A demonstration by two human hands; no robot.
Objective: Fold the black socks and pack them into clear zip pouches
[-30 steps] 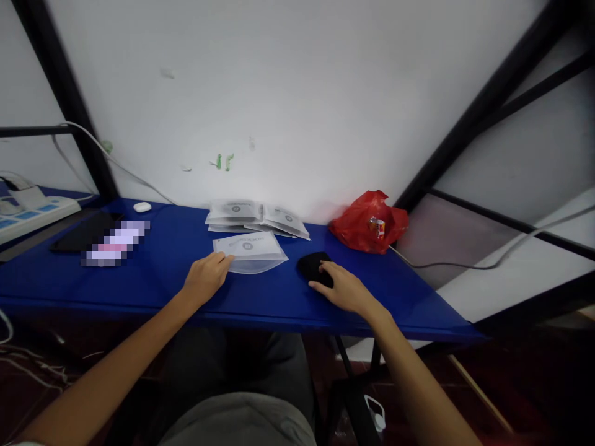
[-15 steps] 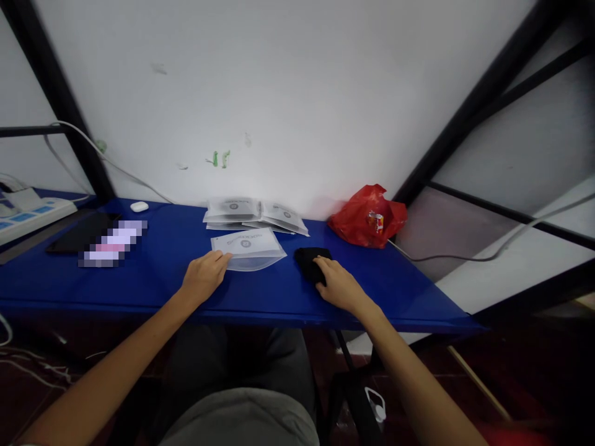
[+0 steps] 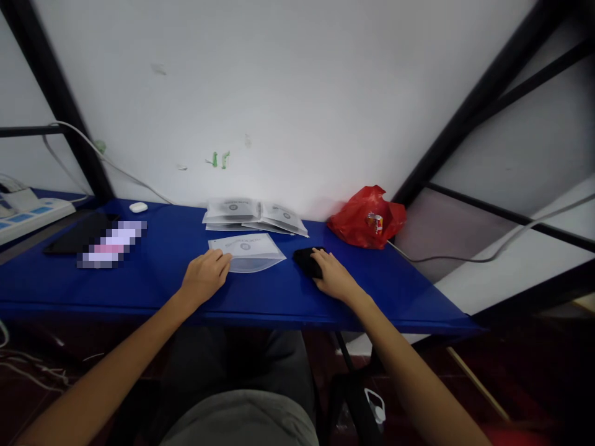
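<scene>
A frosted plastic pouch (image 3: 248,246) with dark printed lettering lies in front of me on the blue table. My left hand (image 3: 207,271) has its curled fingers on the pouch's left edge, and the pouch's clear curved flap faces me. Right of the pouch is a small, soft-looking black bundle (image 3: 307,261), perhaps folded cloth. My right hand (image 3: 333,275) closes over its right side, with the fingers on top and the thumb at the near side. That hand hides part of the bundle.
Several similar printed pouches (image 3: 232,214) are stacked against the wall. A crumpled red plastic bag (image 3: 356,220) stands at the back right beside a cable. To the left are a white earbud case (image 3: 138,207), a dark tablet (image 3: 77,234), a pixelated item (image 3: 111,244) and a power strip (image 3: 35,218).
The pouch under my left hand has settled flatter on the table. My right hand has shifted slightly left and farther over the black bundle, which looks pressed lower.
</scene>
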